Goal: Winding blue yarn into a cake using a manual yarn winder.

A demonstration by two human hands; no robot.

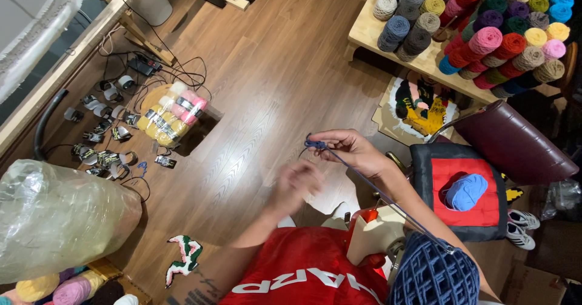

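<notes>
Wood floor (260, 87), yarn-stacked desk (364, 35) far right. Right hand (345, 150) pinches blue yarn strand (370, 187) w/ small started knot; left hand (294, 187) blurred, can't tell grip. Navy yarn ball (433, 274) near, mostly unwound yet.

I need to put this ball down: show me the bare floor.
Bare wood floor lies between the wrapped yarn pack and the table of yarn balls. Crowded: paper bands far left, and the cushioned seat with its light blue ball.
</notes>
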